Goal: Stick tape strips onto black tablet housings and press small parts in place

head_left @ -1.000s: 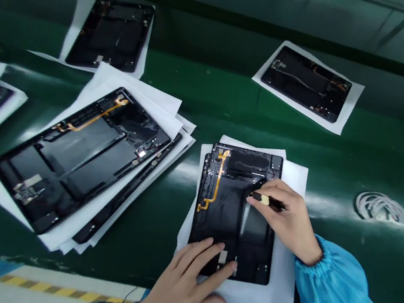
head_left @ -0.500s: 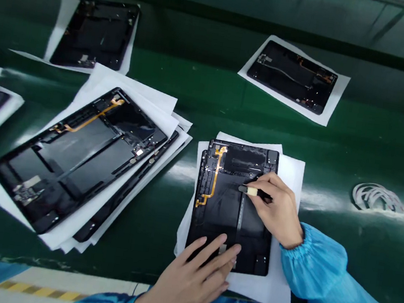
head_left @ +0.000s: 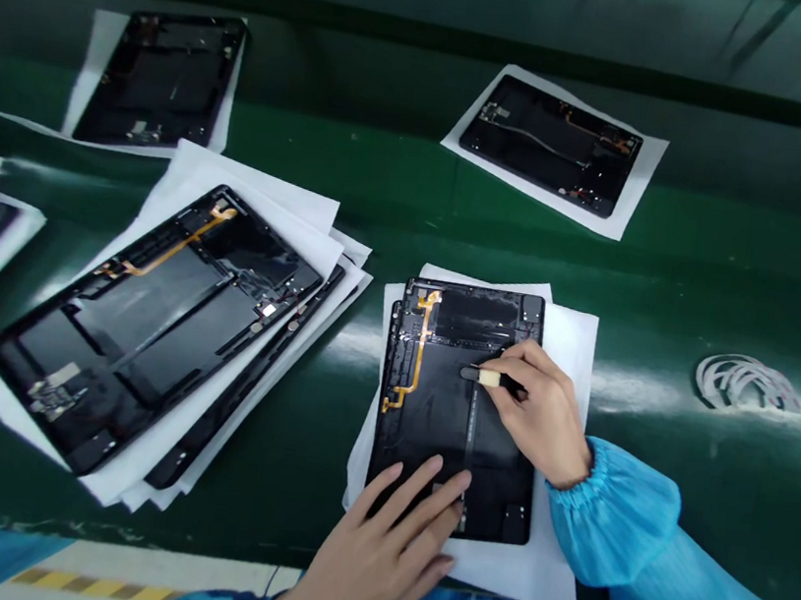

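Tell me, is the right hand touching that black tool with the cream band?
Touching: the head view shows the right hand pinching the cream-banded black tool, with no gap visible.

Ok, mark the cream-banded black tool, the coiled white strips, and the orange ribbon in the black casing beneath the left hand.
Cream-banded black tool [head_left: 489, 378]: head view, cream band.
Coiled white strips [head_left: 739, 379]: head view, middle loops.
Orange ribbon [head_left: 422, 348]: head view, straight length.

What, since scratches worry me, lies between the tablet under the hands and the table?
Under the tablet are white sheets and, apparently, a second tablet, in the head view.
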Demonstrator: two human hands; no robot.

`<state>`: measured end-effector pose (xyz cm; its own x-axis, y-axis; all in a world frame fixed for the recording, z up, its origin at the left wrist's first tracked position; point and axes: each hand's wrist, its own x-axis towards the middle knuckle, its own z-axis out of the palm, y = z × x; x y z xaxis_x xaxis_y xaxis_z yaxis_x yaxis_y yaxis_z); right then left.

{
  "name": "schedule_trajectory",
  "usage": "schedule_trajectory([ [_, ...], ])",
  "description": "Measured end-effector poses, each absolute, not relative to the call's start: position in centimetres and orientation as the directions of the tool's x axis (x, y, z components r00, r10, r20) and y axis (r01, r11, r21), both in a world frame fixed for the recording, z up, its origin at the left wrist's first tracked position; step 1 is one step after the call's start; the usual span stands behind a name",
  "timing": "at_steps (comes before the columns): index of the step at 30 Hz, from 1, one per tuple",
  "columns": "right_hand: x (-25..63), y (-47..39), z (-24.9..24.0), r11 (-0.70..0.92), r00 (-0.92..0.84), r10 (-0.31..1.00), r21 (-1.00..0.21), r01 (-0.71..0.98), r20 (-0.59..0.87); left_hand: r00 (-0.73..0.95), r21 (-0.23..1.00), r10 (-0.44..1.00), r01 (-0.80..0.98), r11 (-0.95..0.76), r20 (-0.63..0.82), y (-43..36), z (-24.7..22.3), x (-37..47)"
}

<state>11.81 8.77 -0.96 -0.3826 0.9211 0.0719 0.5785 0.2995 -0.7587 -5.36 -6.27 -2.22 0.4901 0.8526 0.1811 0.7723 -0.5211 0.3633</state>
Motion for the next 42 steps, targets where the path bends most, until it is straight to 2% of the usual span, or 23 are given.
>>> schedule_trajectory([
  [12, 11.9, 8.9, -0.8, 0.257, -0.374, 0.927, -0.791, 0.555, 0.039, 0.472, 0.394, 0.865, 0.771, -0.500, 0.174, -5.1, -2.2, -5.1],
  [22, 12.2, 9.3, -0.8, 0.215, -0.341, 0.940, -0.817, 0.536, 0.023, 0.491, 0.361, 0.850, 0.770, -0.526, 0.191, -5.3, -2.5, -5.3],
  [42, 12.3, 8.7, -2.2, 0.334, -0.407, 0.908, -0.766, 0.549, 0.105, 0.559, 0.273, 0.810, 0.762, -0.587, 0.180, -4.2, -1.4, -5.6],
])
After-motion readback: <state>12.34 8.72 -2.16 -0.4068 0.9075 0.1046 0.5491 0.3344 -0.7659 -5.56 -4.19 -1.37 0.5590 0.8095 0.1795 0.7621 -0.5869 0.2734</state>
